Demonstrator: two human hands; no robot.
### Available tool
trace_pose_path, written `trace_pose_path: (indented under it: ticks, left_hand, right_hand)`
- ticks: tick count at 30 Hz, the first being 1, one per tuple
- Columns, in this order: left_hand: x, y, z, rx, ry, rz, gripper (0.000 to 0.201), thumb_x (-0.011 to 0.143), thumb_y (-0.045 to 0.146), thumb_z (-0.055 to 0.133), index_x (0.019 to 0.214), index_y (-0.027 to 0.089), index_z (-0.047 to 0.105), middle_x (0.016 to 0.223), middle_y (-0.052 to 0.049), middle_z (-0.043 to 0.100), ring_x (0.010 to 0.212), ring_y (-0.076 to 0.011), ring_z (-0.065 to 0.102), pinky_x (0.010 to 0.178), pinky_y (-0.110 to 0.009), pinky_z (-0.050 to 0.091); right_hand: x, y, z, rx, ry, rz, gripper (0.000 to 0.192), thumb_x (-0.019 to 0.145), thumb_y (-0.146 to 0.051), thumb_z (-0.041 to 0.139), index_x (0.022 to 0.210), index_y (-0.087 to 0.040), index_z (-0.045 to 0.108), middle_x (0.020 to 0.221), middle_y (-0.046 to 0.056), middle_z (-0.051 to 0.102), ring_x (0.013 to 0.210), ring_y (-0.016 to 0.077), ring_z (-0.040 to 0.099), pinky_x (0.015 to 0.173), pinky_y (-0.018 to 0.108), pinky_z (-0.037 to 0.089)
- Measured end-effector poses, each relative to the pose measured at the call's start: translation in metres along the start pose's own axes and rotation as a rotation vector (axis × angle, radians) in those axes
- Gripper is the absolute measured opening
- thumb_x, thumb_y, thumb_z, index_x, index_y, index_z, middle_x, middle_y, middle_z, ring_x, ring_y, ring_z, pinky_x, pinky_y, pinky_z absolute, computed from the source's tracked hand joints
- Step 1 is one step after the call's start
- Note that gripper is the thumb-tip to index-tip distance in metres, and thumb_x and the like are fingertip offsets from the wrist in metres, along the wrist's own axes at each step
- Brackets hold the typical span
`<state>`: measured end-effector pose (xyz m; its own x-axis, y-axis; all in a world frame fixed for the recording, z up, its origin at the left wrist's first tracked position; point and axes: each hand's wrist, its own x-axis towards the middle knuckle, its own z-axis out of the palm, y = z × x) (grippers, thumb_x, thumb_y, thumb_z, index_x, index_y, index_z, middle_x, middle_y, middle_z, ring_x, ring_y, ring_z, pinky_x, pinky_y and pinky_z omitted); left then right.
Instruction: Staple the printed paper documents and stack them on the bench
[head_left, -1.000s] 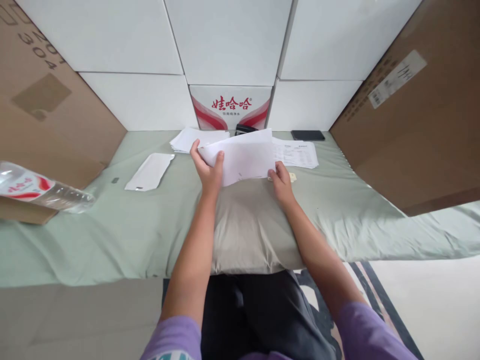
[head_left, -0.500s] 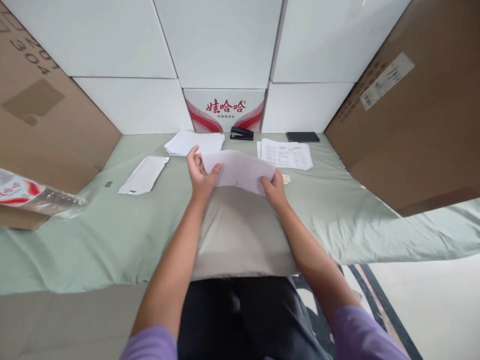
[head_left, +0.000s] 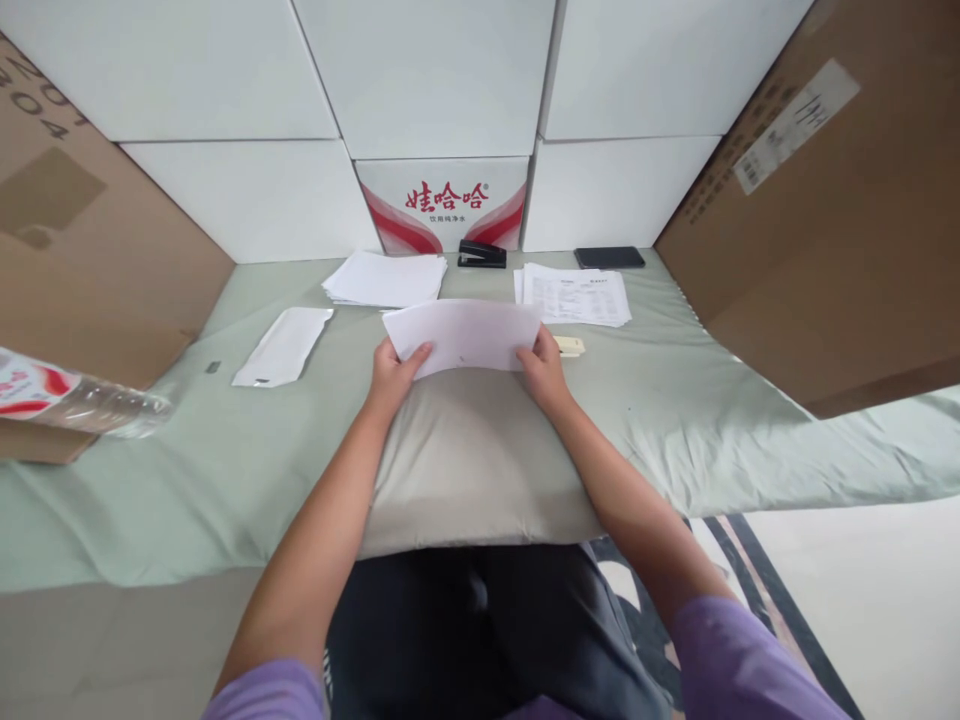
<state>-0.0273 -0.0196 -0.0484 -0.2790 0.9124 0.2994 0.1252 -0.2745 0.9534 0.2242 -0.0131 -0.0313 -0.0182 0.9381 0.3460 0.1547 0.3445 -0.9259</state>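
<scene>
Both hands hold white paper (head_left: pixel 469 335) up off the cloth, its middle bowed between them; whether it is one sheet or several I cannot tell. My left hand (head_left: pixel 394 378) grips its left edge, thumb on the near face and fingers behind. At the right edge, my right hand (head_left: pixel 544 372) pinches it the same way. A small cream-coloured object (head_left: pixel 571 347) lies just right of my right hand, partly hidden by it. Beyond the paper are a stack of white sheets (head_left: pixel 386 280), a black stapler (head_left: pixel 482 254) and a stack of printed sheets (head_left: pixel 577 297).
A white packet (head_left: pixel 283 347) lies on the green cloth (head_left: pixel 225 480) to the left. A water bottle (head_left: pixel 90 400) and a cardboard box (head_left: pixel 135 290) flank that side. At the right stand a black phone (head_left: pixel 610 258) and another cardboard box (head_left: pixel 832 270). White boxes (head_left: pixel 427 80) wall the back.
My left hand has closed its fingers behind the paper's left edge, where they were spread before. The paper has shifted slightly left, and the view has moved a little.
</scene>
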Motion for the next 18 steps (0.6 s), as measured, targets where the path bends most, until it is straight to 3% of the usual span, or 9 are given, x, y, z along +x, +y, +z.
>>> trace_pose_path:
  ticks: [7,9,14,16,18]
  left_hand:
    - [0.002,-0.009,-0.003,-0.177,-0.038,-0.165,0.054,0.065,0.049,0.087,0.1,0.01,0.074,0.102,-0.013,0.078,0.092,-0.0242,0.074,0.088,-0.035,0.06]
    - [0.002,-0.008,0.001,-0.191,0.01,-0.175,0.054,0.063,0.049,0.088,0.1,0.011,0.074,0.103,-0.014,0.078,0.094,-0.0251,0.074,0.091,-0.037,0.06]
    - [0.005,-0.001,0.007,-0.393,0.166,-0.189,0.058,0.06,0.046,0.091,0.105,0.014,0.072,0.117,-0.015,0.075,0.112,-0.0272,0.071,0.104,-0.038,0.054]
    - [0.007,0.007,0.0,-0.462,0.093,-0.264,0.06,0.062,0.049,0.09,0.108,0.015,0.071,0.121,-0.015,0.074,0.118,-0.03,0.068,0.106,-0.041,0.053]
    - [0.008,0.016,-0.015,-0.516,-0.046,-0.35,0.066,0.07,0.063,0.079,0.113,0.014,0.07,0.123,-0.017,0.073,0.124,-0.0345,0.064,0.105,-0.046,0.053]
  right_hand:
    - [0.0,0.002,0.001,0.151,-0.021,0.04,0.031,0.073,-0.025,0.049,0.101,-0.024,0.062,0.101,0.003,0.067,0.102,0.0253,0.059,0.095,0.041,0.049]
    - [0.0,0.0,0.001,0.166,-0.032,0.07,0.028,0.073,-0.026,0.051,0.099,-0.024,0.063,0.1,0.003,0.068,0.101,0.0252,0.061,0.095,0.042,0.051]
    - [0.0,-0.003,0.004,0.344,-0.172,0.264,0.034,0.078,-0.038,0.061,0.108,-0.023,0.061,0.091,0.004,0.068,0.078,0.0219,0.069,0.07,0.038,0.057]
    - [0.001,-0.005,0.003,0.385,-0.192,0.305,0.039,0.079,-0.043,0.063,0.112,-0.022,0.059,0.085,0.003,0.068,0.068,0.0197,0.069,0.062,0.034,0.056]
    - [0.004,-0.008,-0.002,0.379,-0.183,0.313,0.038,0.077,-0.042,0.064,0.108,-0.021,0.058,0.076,0.001,0.066,0.059,0.0176,0.066,0.056,0.032,0.054]
